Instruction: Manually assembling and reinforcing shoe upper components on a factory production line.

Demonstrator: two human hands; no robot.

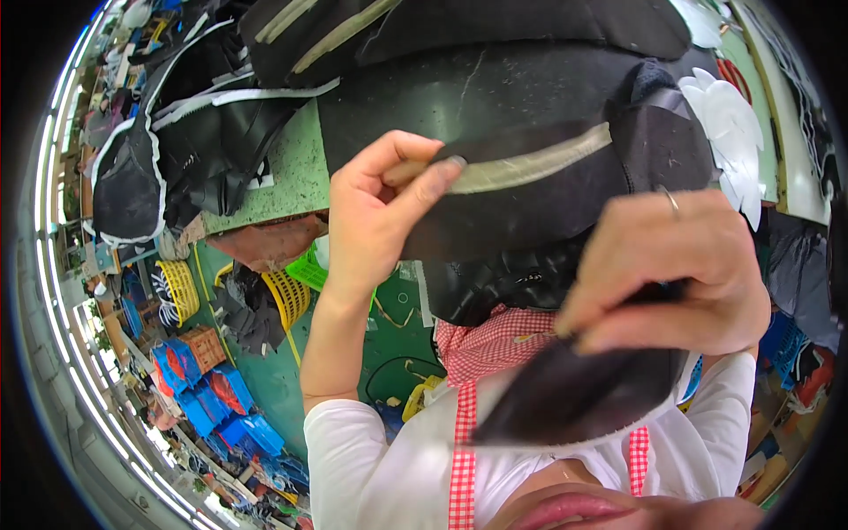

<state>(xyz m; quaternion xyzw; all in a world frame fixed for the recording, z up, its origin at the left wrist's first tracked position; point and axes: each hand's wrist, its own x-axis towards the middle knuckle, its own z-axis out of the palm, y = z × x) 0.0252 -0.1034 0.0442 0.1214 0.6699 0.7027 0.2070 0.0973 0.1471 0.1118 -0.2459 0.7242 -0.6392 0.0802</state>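
Observation:
My left hand [380,194] pinches the left end of a black leather-like panel [530,221] between thumb and fingers. Along that panel runs a curved tan strip [539,168], whose left end lies under my thumb. Closer to my body, my right hand [676,274] has its fingers closed on a dark, pointed leather-like piece [574,389], which hangs below it and is blurred. Behind the panel, more black sheet material [406,97] covers the work table. Whether the two held pieces are joined cannot be seen.
Black pieces with white edging [203,110] lie at the table's left. White petal-shaped pieces [724,132] and a red-handled tool [735,79] are at the right. Yellow baskets [179,291] and blue bins [212,397] stand on the floor at left. A red-checked apron [503,340] covers my front.

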